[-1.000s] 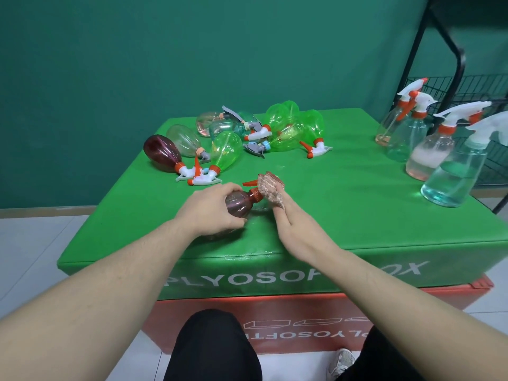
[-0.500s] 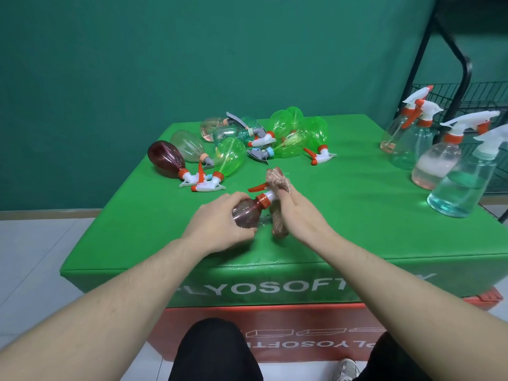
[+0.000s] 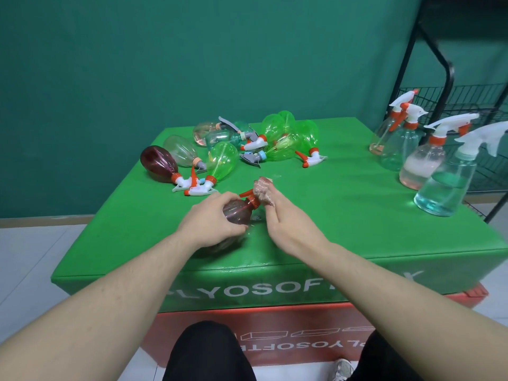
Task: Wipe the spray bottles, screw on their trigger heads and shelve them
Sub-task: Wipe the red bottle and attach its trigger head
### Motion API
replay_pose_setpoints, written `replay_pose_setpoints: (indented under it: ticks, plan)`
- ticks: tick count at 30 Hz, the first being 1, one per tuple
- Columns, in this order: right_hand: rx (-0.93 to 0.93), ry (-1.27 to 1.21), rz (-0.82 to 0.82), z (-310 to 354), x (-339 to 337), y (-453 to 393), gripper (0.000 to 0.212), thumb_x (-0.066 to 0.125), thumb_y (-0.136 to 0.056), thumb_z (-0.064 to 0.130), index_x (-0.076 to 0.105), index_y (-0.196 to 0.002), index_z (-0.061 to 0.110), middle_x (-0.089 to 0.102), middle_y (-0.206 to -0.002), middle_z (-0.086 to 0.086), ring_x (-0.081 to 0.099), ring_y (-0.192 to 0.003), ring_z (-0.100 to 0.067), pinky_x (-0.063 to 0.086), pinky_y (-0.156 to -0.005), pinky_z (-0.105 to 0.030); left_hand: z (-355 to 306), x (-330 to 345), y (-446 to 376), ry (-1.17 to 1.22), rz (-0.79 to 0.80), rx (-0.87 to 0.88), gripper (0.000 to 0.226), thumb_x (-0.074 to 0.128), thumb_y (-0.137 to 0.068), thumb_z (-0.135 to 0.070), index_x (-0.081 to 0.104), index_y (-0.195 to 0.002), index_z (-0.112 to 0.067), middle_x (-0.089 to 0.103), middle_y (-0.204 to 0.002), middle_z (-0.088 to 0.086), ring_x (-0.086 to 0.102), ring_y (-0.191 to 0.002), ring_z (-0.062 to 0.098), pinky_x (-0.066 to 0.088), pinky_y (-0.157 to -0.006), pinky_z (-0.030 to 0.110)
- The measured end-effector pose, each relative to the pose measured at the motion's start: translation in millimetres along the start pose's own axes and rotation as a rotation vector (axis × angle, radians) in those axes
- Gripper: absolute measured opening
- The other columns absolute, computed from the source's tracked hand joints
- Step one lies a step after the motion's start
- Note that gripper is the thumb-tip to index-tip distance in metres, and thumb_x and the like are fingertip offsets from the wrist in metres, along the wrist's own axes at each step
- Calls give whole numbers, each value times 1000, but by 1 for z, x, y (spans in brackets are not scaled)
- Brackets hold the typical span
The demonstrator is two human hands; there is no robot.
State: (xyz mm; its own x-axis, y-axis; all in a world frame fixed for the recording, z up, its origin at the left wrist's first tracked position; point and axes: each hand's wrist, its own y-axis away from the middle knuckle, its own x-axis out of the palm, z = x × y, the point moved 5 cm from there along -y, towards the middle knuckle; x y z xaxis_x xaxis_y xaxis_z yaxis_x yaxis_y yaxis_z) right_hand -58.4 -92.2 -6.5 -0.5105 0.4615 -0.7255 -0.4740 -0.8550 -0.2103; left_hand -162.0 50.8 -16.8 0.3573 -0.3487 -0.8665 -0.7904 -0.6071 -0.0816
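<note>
Green box (image 3: 343, 237), its front printed with white lettering partly hidden by the arms, stacked on a red box (image 3: 275, 323). At right, a black wire rack (image 3: 445, 105) beside the box edge.

Four upright spray bottles with white trigger heads stand in a group at the box's right: a blue-tinted bottle (image 3: 445, 185) nearest, a pink one (image 3: 420, 166) behind it, then a clear one (image 3: 398, 149) and a pale pink one (image 3: 380, 136) farthest back. Whether the tint is liquid or plastic cannot be told.

At the rear left and centre lies a pile of bottles (image 3: 247, 144) on their sides, green, clear, teal and pink, heads attached; a dark red one (image 3: 158, 163) lies at the pile's left end.

Near the front centre, a second dark red bottle (image 3: 237, 213) lies tilted on the box, orange collar and trigger pointing away from the person. The left hand (image 3: 211, 224) wraps its fingers round the bottle's body. The right hand (image 3: 280, 215), fingers bent, pinches a brownish cloth (image 3: 262, 189) against the trigger head.
</note>
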Motion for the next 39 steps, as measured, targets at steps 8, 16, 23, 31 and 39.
replay_pose_setpoints:
  ticks: [8, 16, 23, 31, 39]
  plan:
    - [242, -277, -94, -23, -5, 18, 42, 25, -110, 43, 58, -123, 21, 67, -115, -8, 59, -95, -17, 43, -84, -29, -1, -7, 0, 80, -23, -1, 59, 86, -73, -42, 61, -125, -35, 66, -109, -8, 65, -95, 14, 50, -81, 29]
    - [481, -576, -225, -36, -21, -1, 45, 28, -108, 42, 59, -124, 13, 65, -123, -10, 61, -112, -26, 45, -106, -44, -8, 1, 5, 550, -15, -102, 48, 79, -89, -36, 56, -131, -35, 63, -115, -10, 66, -99, 15, 52, -78, 28]
    - [545, -727, -260, -34, -10, -18, 40, 31, -107, 42, 60, -111, 14, 68, -111, -9, 65, -103, -24, 51, -97, -43, -10, 30, 10, 1055, 13, -249, 31, 66, -95, -36, 60, -126, -34, 73, -115, 11, 75, -93, 32, 59, -77, 39]
    - [274, -458, -209, -2, 4, -34, 40, 29, -109, 44, 57, -133, 27, 62, -115, 4, 60, -105, -22, 47, -94, -34, -2, 42, 10, 1307, 19, -232, 72, 91, -65, -24, 61, -130, -33, 78, -109, 10, 77, -90, 34, 62, -66, 37]
    - [161, -262, -2, -8, 41, -35, 50, 26, -109, 44, 40, -153, 27, 50, -151, -2, 50, -136, -20, 38, -115, -39, 15, 48, 9, 1448, 17, -272, 64, 82, -73, -29, 59, -132, -22, 78, -105, 12, 77, -86, 32, 62, -68, 42]
